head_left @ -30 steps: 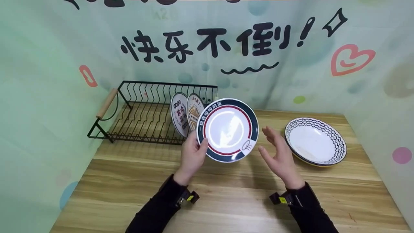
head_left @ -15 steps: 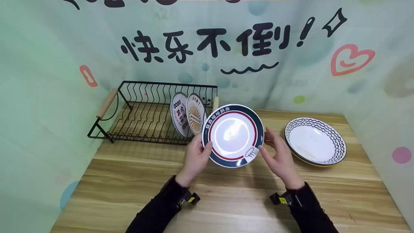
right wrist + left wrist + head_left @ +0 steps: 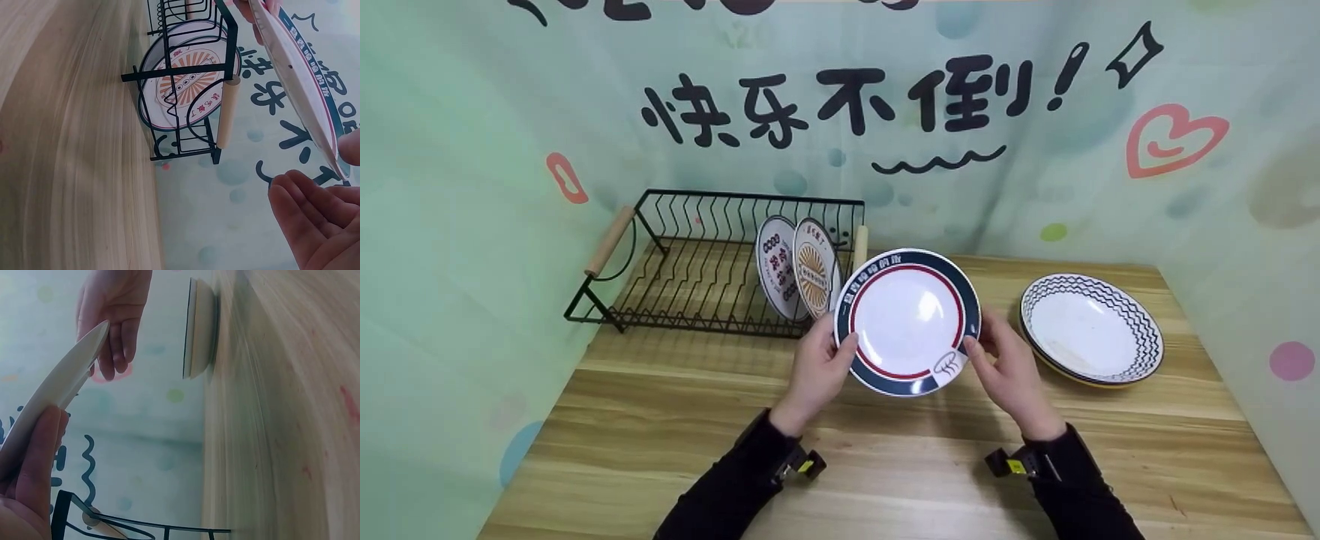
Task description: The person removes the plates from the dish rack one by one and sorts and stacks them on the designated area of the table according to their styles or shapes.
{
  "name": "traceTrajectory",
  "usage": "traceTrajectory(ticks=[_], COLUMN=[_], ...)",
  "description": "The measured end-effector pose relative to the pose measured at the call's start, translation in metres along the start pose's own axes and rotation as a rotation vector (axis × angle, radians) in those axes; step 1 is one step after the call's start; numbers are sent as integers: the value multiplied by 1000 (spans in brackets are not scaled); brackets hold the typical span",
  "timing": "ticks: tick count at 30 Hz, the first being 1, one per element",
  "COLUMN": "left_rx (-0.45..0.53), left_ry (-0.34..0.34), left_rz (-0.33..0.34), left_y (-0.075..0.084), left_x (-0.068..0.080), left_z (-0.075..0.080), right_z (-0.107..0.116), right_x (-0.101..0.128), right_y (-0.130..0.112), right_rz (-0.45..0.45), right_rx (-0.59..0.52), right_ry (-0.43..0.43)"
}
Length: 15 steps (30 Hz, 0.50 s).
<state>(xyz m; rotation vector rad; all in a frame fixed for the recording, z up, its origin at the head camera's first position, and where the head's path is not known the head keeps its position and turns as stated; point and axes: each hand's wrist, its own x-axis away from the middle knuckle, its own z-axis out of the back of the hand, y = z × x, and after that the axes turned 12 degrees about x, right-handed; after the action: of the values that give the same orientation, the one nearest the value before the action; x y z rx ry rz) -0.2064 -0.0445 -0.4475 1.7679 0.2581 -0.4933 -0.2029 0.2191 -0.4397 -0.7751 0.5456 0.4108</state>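
Note:
In the head view, a white plate (image 3: 907, 319) with a dark teal rim and a red ring is held up above the table, its face tilted toward me. My left hand (image 3: 816, 367) grips its left edge, thumb on the rim and fingers behind. My right hand (image 3: 1011, 375) is at the opposite edge with its thumb on the rim. From the right wrist, that hand's fingers (image 3: 306, 205) show below the plate's edge, on its underside. The left wrist view shows the plate (image 3: 59, 382) edge-on, its pale underside facing the camera.
Behind and left stands a black wire dish rack (image 3: 690, 289) with wooden handles. Two plates stand upright in it, one with red writing (image 3: 775, 266) and one with an orange sunburst (image 3: 814, 266). Stacked bowls (image 3: 1091, 326) with a wavy-line pattern sit right on the wooden table (image 3: 900, 480).
The plate has moved right and slightly nearer to me in my left hand. My right hand, apart from it a second ago, now holds its right rim.

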Motion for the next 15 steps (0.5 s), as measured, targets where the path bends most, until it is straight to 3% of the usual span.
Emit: traceTrajectory(ticks=[2,9,15], left_rx=[10,1,-1], left_ry=[-7,-10,-6], left_rz=[6,23,41], left_y=[0,2,2], left_x=[1,2,3], left_z=[-1,-4,-4], right_z=[-2,2,-2], right_x=[2,1,5], right_y=[6,-6,8], right_rz=[5,28,20], right_rx=[-4,11,-28], right_ry=[6,11,-9])
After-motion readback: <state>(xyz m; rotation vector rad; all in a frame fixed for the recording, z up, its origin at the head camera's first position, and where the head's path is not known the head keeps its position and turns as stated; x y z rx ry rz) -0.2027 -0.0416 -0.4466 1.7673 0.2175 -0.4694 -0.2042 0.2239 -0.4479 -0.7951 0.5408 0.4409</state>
